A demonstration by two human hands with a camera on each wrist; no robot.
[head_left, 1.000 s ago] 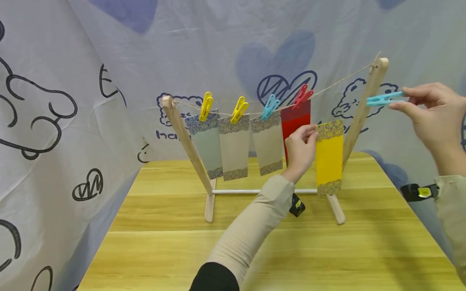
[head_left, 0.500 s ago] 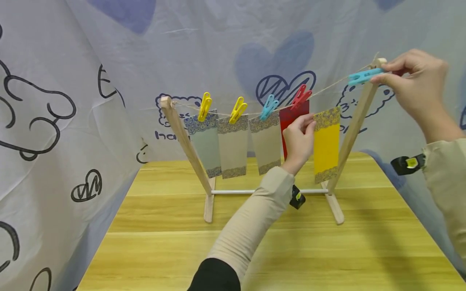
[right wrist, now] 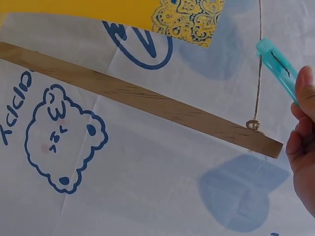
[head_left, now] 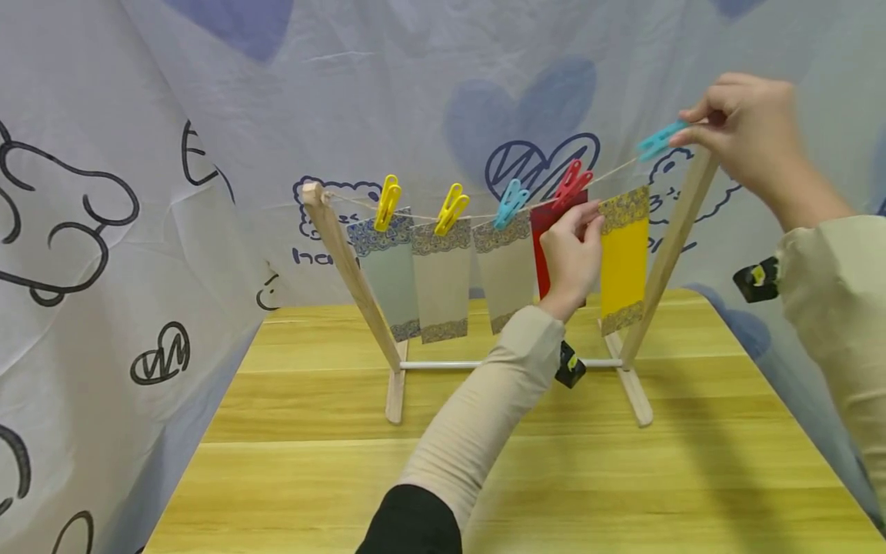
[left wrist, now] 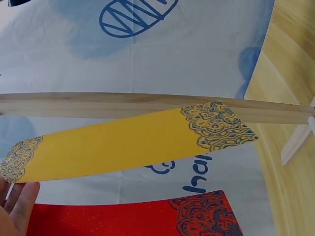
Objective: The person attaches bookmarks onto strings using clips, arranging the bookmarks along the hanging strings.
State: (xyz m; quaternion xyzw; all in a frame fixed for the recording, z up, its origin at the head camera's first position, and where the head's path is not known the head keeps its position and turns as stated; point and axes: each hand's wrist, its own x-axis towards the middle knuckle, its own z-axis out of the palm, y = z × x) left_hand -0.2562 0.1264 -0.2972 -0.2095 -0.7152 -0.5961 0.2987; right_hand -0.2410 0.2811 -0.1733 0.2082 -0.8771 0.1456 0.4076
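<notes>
My left hand (head_left: 573,250) pinches a yellow paper card (head_left: 624,265) by its upper left edge, with its patterned top close below the string. In the left wrist view the yellow card (left wrist: 113,145) stretches away from the fingers. My right hand (head_left: 751,135) pinches a light blue clothespin (head_left: 661,140) near the right post, its tip overlapping the string (right wrist: 259,81) in the right wrist view. A red card (head_left: 543,258), partly hidden behind my left hand, hangs from a red clothespin (head_left: 571,185).
A wooden stand with a left post (head_left: 353,269) and right post (head_left: 667,265) holds the string above a wood-grain table (head_left: 311,477). Pale cards (head_left: 444,285) hang under yellow clothespins (head_left: 453,209) and a blue clothespin (head_left: 511,205). A printed cloth (head_left: 388,92) hangs behind.
My right hand has moved left and up with the blue clothespin, from right of the post to the string. My left hand has raised the yellow card toward the string.
</notes>
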